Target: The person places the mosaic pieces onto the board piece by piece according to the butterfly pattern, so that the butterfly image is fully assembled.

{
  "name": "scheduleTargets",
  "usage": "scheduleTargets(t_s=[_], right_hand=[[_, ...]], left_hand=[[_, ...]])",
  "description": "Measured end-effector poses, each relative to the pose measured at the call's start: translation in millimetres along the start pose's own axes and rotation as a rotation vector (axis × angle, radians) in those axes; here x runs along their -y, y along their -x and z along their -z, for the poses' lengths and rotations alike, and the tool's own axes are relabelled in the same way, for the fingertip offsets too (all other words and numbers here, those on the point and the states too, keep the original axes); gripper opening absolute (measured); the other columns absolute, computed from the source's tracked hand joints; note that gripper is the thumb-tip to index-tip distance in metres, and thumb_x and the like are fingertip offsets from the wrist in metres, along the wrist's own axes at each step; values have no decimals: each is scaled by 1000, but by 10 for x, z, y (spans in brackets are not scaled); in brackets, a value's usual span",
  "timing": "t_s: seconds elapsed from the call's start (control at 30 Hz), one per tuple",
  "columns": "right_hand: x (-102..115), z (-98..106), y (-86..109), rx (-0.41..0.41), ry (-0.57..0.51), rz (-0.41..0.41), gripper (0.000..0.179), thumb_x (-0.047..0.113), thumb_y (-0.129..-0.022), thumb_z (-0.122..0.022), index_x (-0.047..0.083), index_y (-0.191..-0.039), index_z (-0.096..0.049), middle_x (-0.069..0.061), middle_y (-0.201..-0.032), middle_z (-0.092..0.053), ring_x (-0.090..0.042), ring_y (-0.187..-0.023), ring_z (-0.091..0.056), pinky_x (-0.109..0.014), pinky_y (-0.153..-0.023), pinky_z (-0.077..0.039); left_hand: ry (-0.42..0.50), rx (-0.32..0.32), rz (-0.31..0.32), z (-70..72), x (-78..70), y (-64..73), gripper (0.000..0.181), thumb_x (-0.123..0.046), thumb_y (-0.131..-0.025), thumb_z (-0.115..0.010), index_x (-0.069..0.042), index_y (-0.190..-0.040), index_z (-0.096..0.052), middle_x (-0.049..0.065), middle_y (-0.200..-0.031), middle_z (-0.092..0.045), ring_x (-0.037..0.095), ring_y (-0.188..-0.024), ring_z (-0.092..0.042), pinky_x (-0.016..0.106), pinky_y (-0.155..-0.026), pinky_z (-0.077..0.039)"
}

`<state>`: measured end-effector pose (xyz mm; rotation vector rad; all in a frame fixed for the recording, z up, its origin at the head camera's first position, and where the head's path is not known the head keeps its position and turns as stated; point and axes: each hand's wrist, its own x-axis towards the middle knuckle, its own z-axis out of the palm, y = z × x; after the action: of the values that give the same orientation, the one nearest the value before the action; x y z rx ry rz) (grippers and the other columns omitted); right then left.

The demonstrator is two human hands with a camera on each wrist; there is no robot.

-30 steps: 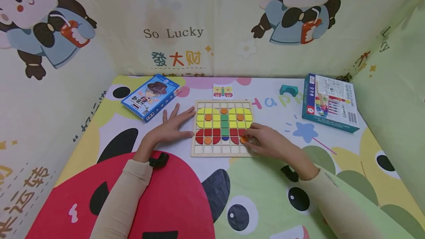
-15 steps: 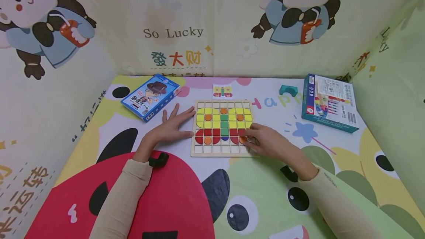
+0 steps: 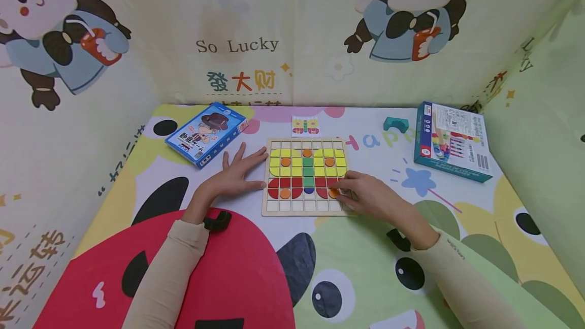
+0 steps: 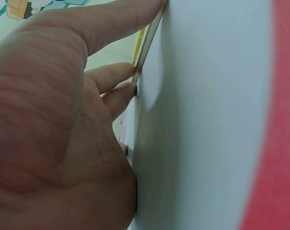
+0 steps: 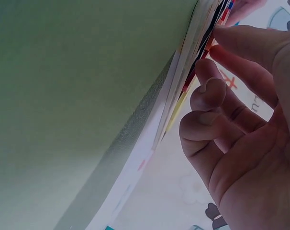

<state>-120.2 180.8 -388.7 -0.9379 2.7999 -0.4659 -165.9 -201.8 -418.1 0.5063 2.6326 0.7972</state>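
Observation:
A light wooden grid board (image 3: 285, 206) lies mid-table, bearing flat coloured pieces in a butterfly shape. Yellow pieces (image 3: 275, 171) form the upper wings, red pieces (image 3: 296, 182) the lower ones, and green squares (image 3: 308, 171) the body. My left hand (image 3: 233, 174) is spread on the table, thumb and fingertips at the board's left edge. Over the board's lower right, my right hand (image 3: 365, 192) pinches an orange disc (image 3: 334, 193) between thumb and index finger, close on the red wing. The right wrist view shows its other fingers (image 5: 209, 93) curled.
Behind the board lies a small butterfly picture card (image 3: 305, 126). A blue box (image 3: 206, 133) is at the back left, and a teal box (image 3: 452, 141) at the back right. Between card and teal box stands a teal arch block (image 3: 396, 125). Patterned cloth walls enclose the table.

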Motion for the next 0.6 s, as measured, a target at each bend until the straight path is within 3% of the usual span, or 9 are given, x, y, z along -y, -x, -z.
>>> scheduleTargets(t_s=[0.27,0.6], right_hand=[[-116,99,137,-24,-45,-93,36,23,-95,-80,15,-130,-77,-3,-103,-71,-13,-82,-59,-21,-67,-52],[-540,306,582,-46,-88,-111,26,17,-97,-77,11,-122,-79,4,-95,-69,-9,-81,-56,-21,-64,-48]], left_hand=[[-5,-2,-9,-1,4,24,91,-48,-92,-73,-29,-169,-28,0,-181,-15,40,-166,19,76,-122,23],[-8,-1,-10,-9,14,7,91,-47,-92,-73,-29,-169,-28,-1,-181,-15,40,-166,20,76,-121,23]])
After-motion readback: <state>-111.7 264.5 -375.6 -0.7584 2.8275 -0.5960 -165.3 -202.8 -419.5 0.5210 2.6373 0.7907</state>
